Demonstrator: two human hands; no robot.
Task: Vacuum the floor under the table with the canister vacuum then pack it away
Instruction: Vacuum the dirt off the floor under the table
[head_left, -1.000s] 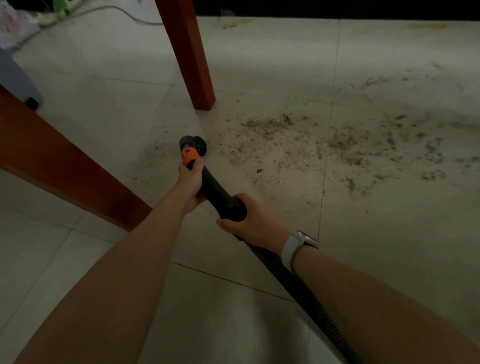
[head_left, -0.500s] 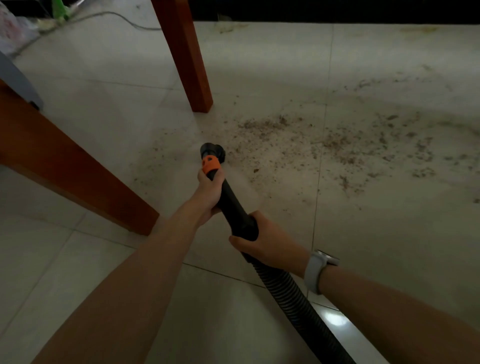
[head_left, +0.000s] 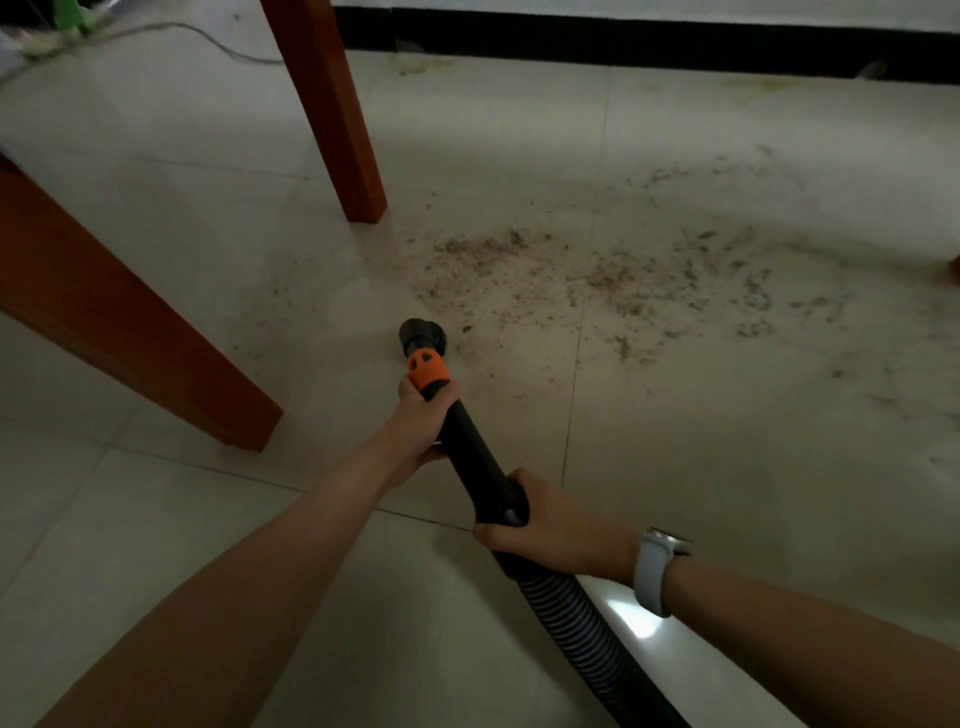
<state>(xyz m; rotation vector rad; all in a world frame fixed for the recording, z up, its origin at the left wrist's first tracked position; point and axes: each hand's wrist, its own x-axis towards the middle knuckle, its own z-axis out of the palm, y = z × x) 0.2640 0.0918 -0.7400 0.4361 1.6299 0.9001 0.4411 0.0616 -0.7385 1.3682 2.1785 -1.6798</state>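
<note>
I hold the black vacuum wand (head_left: 475, 457) with both hands. My left hand (head_left: 422, 415) grips it just behind the orange collar (head_left: 427, 368), and the round black nozzle (head_left: 423, 333) points at the tiled floor. My right hand (head_left: 558, 525) grips the rear end of the wand where the ribbed hose (head_left: 576, 613) begins; the hose runs off the bottom edge. A patch of brown crumbs and dust (head_left: 597, 280) covers the tiles ahead and to the right of the nozzle. The canister is out of view.
Two red-brown table legs stand on the left: a near one (head_left: 156, 343) and a far one (head_left: 332, 114). A thin cable (head_left: 218, 44) and a green object lie at the top left. A dark baseboard (head_left: 649, 52) runs along the back.
The nozzle has moved right and towards me, away from the near table leg and close to the near edge of the crumbs. Both hands keep their grip.
</note>
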